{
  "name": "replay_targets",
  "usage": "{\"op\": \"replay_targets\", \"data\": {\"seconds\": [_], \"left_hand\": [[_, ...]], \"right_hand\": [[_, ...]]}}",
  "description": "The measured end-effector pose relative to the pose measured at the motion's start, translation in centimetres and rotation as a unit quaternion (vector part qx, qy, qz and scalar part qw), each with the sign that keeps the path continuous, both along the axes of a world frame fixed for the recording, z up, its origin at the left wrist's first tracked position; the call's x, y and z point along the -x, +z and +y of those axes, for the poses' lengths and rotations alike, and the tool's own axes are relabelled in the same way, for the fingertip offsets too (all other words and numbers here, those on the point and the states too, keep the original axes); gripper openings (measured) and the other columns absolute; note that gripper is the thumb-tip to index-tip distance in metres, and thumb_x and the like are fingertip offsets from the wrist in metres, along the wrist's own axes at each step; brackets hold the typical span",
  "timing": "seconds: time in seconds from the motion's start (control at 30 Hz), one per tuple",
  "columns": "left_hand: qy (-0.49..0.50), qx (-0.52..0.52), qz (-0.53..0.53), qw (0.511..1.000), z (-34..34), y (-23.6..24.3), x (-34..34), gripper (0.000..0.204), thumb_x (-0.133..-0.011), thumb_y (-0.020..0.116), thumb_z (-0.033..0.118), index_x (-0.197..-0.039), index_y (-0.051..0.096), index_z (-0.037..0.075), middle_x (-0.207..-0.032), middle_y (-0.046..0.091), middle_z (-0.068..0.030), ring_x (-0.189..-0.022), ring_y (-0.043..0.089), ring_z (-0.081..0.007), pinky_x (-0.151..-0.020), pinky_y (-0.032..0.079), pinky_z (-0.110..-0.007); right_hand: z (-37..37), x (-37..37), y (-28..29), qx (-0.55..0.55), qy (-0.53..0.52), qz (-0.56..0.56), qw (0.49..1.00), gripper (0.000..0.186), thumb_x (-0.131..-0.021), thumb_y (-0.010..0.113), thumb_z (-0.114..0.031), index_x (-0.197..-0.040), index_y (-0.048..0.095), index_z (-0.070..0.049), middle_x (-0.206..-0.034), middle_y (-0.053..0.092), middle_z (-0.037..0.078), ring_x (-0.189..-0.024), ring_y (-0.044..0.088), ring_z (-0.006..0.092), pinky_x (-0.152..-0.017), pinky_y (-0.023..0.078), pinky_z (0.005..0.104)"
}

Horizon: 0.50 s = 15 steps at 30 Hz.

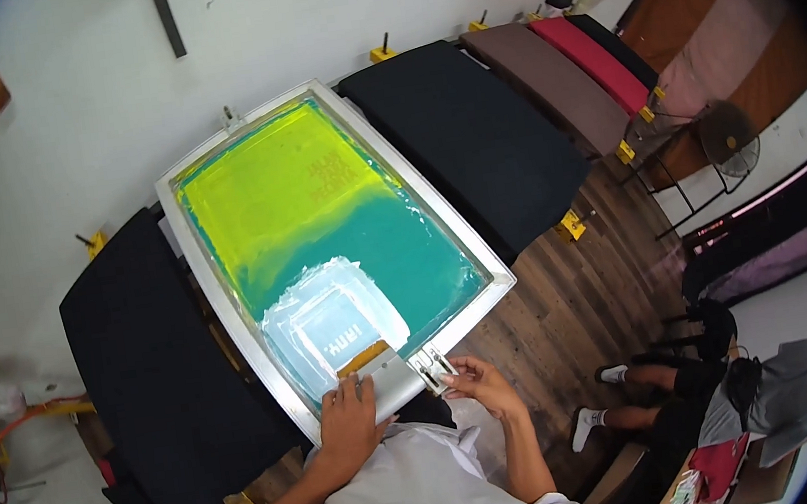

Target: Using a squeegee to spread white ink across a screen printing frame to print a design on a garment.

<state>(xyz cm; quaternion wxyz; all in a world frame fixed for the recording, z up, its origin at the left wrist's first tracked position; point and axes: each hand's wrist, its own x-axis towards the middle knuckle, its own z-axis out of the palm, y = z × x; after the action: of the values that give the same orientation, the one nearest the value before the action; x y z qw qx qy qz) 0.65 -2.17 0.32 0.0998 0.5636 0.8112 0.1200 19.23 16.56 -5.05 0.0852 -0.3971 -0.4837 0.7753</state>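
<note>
A screen-printing frame (173, 215) with a silver rim lies tilted before me. Its green mesh (406, 272) carries yellow-green ink (264, 183) across the far part. Nearer to me, pale blue and white ink (302, 310) surrounds a small lettered stencil. A squeegee (391, 382) with a metal holder and an amber blade sits at the near end of the mesh. The fingers of my left hand (347, 425) are curled over the squeegee's left part. With its fingers bent, my right hand (486, 386) grips a slotted metal bracket (431, 369) on the frame's near edge.
Black boards (465, 139) flank the frame on both sides. Farther right are a brown board (549, 83) and a red one (592, 63). Yellow clamps (571, 224) stick out at board ends. A fan (727, 140) stands at right. A seated person (784, 397) is at lower right.
</note>
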Motion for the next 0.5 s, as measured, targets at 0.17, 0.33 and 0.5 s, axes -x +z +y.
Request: {"op": "replay_targets", "data": {"seconds": [0.17, 0.33, 0.5], "left_hand": [[-0.032, 0.044, -0.023, 0.998, 0.6, 1.4, 1.2, 0.074, -0.076, 0.081, 0.043, -0.126, 0.053, -0.004, -0.127, 0.054, -0.0245, -0.113, 0.055, -0.0350, -0.093, 0.043, -0.044], [-0.042, 0.073, -0.026, 0.996, 0.6, 1.4, 1.4, 0.079, -0.078, 0.078, 0.048, -0.130, 0.051, -0.006, -0.130, 0.053, -0.0247, -0.117, 0.055, -0.0331, -0.095, 0.040, -0.043], [-0.045, 0.030, -0.020, 0.998, 0.5, 1.2, 1.7, 0.077, -0.076, 0.081, 0.046, -0.126, 0.052, -0.004, -0.126, 0.056, -0.0274, -0.114, 0.057, -0.0360, -0.090, 0.044, -0.043]], "right_hand": [[0.2, -0.4, -0.4, 0.062, 0.004, -0.018, 0.998, 0.038, -0.092, 0.072, -0.023, -0.117, 0.058, 0.003, -0.105, 0.063, 0.011, -0.090, 0.069, 0.0196, -0.077, 0.061, 0.0320], [-1.0, -0.1, 0.8, 0.050, -0.004, -0.046, 0.998, 0.037, -0.096, 0.067, -0.026, -0.118, 0.051, 0.000, -0.097, 0.062, 0.011, -0.088, 0.070, 0.0229, -0.071, 0.063, 0.0356], [-2.2, 0.3, 0.7, 0.014, -0.059, -0.046, 0.997, 0.030, -0.096, 0.068, -0.024, -0.110, 0.052, -0.001, -0.088, 0.063, 0.009, -0.080, 0.070, 0.0186, -0.068, 0.062, 0.0332]]}}
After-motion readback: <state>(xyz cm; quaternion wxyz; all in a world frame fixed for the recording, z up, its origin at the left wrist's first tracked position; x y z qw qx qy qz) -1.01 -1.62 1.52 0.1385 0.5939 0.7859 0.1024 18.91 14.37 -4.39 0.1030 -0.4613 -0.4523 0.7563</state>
